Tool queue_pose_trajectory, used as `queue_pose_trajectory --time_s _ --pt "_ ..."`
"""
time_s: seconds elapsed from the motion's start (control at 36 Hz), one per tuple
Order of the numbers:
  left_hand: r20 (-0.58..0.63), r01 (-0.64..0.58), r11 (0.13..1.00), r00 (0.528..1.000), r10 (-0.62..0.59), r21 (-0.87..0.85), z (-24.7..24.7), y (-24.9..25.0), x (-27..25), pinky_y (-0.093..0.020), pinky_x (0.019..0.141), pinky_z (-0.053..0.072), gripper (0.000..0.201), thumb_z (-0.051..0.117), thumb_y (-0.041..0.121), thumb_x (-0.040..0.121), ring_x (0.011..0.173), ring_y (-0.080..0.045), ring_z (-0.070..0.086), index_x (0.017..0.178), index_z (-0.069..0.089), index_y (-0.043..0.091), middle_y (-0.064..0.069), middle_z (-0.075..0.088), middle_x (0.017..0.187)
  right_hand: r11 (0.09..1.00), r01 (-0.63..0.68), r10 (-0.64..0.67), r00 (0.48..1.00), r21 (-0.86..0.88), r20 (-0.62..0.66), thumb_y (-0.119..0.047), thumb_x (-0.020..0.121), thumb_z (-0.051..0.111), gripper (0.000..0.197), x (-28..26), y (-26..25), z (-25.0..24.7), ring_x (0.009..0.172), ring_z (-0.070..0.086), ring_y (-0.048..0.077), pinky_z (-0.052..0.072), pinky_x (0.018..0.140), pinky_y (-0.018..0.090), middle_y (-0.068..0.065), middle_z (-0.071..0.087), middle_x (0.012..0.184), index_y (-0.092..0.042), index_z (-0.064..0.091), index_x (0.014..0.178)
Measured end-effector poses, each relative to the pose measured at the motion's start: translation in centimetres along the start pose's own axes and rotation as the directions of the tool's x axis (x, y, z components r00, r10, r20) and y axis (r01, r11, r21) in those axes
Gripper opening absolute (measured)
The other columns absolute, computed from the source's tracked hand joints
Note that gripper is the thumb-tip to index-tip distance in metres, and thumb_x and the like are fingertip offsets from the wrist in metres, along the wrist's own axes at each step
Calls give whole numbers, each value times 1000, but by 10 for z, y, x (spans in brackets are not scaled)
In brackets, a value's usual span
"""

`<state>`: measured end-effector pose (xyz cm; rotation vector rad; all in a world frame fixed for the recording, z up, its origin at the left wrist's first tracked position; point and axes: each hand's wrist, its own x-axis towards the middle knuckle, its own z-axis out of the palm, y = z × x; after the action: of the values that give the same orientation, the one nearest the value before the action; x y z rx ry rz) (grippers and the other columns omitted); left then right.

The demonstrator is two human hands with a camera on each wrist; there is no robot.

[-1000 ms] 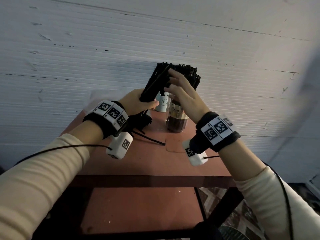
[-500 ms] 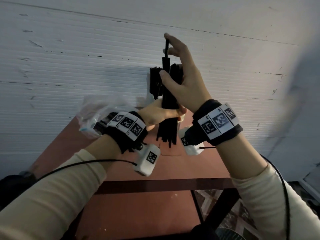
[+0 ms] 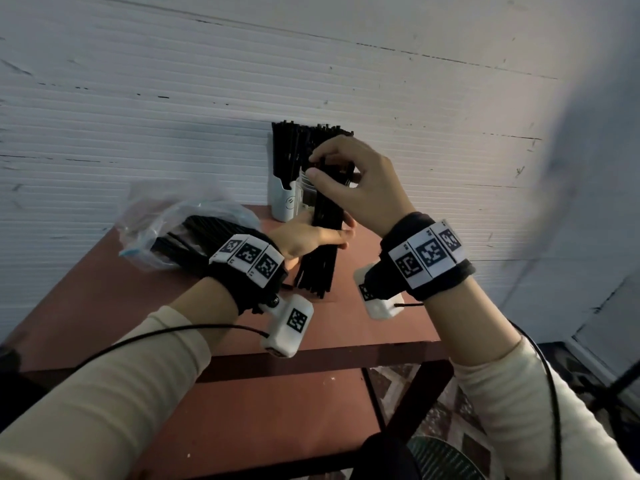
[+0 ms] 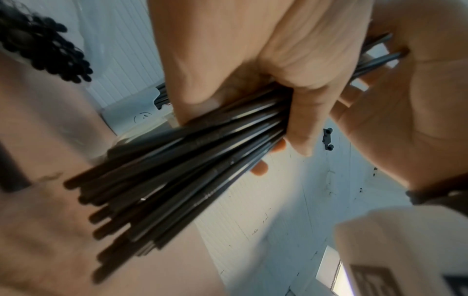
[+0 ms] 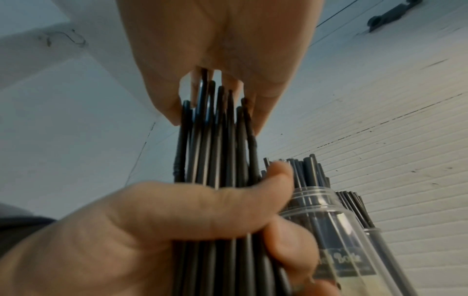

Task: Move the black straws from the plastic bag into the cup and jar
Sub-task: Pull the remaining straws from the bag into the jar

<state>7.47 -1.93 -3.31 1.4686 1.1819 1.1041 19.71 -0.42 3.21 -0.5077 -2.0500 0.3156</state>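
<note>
A bundle of black straws (image 3: 320, 268) stands nearly upright over the red table, its lower ends close to the top. My left hand (image 3: 329, 237) grips it round the middle, seen close in the left wrist view (image 4: 253, 70). My right hand (image 3: 329, 168) curls over the upper ends, thumb and fingers pinching the tips (image 5: 217, 112). Just behind stand a white cup (image 3: 285, 202) and a clear jar (image 5: 341, 220), both holding straws; my hands hide most of the jar in the head view. The plastic bag (image 3: 166, 220) lies at the left with more straws inside.
The red table (image 3: 138, 306) is small and backs onto a white ribbed wall (image 3: 173, 98). Its front edge lies under my wrists, with a lower shelf (image 3: 277, 410) beneath. Cables trail from both wrist cameras. Patterned floor shows at the lower right.
The bundle has come down from in front of the wall to just above the table, in front of the cup and jar. My right hand stays on its top.
</note>
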Motion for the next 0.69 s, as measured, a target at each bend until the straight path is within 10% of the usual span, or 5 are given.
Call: queue_pose_trajectory --time_s 0.25,0.42,0.53,0.61,0.69 --pt "5 97 988 995 -98 121 2 -7 3 -23 84 48 14 74 21 84 92 -15 67 85 69 8 -8 71 91 998 59 -60 998 -28 -7 -8 87 61 34 -11 13 8 100 58 7 46 91 19 3 63 108 -10 63 121" --pt "-26 163 977 987 -161 137 1 -24 16 -40 104 45 79 90 57 41 111 -17 64 109 70 21 3 72 110 996 57 -59 998 -72 -23 -7 85 64 22 -12 22 10 100 56 6 41 91 12 4 63 110 -6 68 107" --pt "-21 178 971 984 -176 158 -1 -37 21 -41 108 41 91 82 75 41 117 -13 60 117 67 26 8 69 118 996 40 -42 999 -78 -21 -7 84 65 22 -14 23 11 100 57 7 43 90 14 2 62 109 -7 67 106" --pt "-49 189 957 982 -183 221 3 -33 16 -42 105 44 76 73 81 50 111 -16 62 100 70 24 4 71 110 997 46 -46 999 -67 -2 -7 84 66 22 -14 22 9 98 56 5 43 89 15 0 61 107 -7 67 106" --pt "-34 144 961 990 -140 238 12 -13 2 -33 90 51 34 67 53 81 89 -16 65 76 70 20 0 70 88 997 58 -59 998 -58 -16 -10 85 67 21 -11 20 5 98 55 4 44 89 15 3 60 108 -7 67 106"
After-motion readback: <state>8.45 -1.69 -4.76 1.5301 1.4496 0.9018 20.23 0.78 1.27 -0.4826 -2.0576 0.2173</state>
